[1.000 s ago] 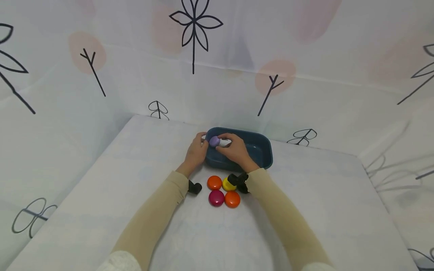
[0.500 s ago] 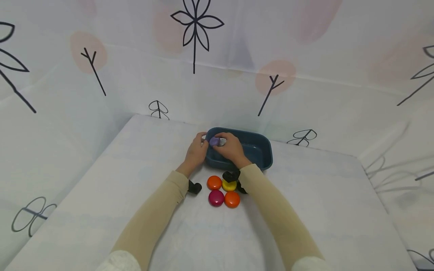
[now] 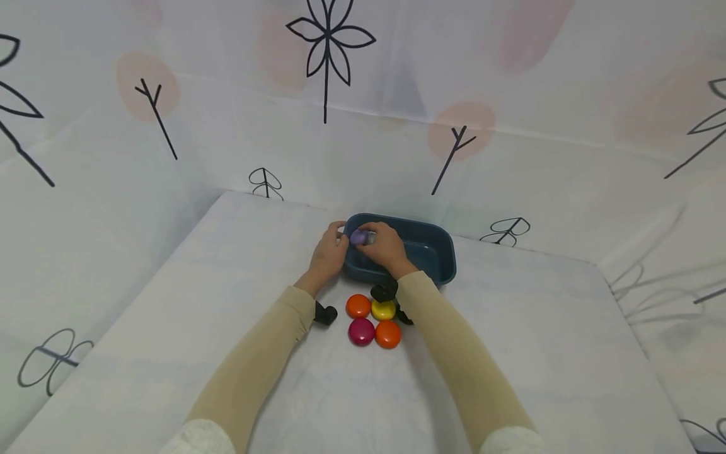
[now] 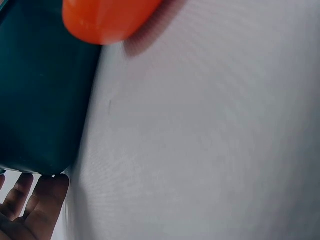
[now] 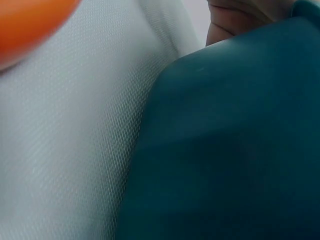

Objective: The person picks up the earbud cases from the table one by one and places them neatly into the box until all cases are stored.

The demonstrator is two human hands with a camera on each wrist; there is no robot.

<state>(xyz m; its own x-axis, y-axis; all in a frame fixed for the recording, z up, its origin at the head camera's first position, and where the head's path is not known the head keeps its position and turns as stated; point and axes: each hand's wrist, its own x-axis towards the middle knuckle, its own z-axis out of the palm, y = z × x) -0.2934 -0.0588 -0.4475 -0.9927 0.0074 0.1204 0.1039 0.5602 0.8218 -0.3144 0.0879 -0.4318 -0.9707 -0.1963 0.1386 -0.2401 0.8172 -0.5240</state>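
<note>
The right hand (image 3: 387, 248) reaches over a dark teal bin (image 3: 416, 277) and pinches a small object (image 3: 358, 237) with a rounded purple top and a pale body. This object is near the bin's left end, its body largely hidden by the fingers. The left hand (image 3: 330, 253) is at the bin's left end, with thumb and fingertips right at the wall. In the left wrist view, the left hand's fingers (image 4: 47, 202) reach out to the outer end wall of the bin. The right wrist view shows the bin's side wall close up, and the right hand is out of sight.
In front of the bin, several glossy round discs lie together: two orange discs (image 3: 358, 306) (image 3: 388, 334), a yellow disc (image 3: 383, 309) and a magenta disc (image 3: 362, 331). A white cloth (image 3: 227, 296) covers the table. Patterned fabric (image 3: 363, 151) rises behind the bin.
The right hand and forearm have shifted slightly left, and less of the object's pale body shows. The left hand, bin and discs have stayed put.
</note>
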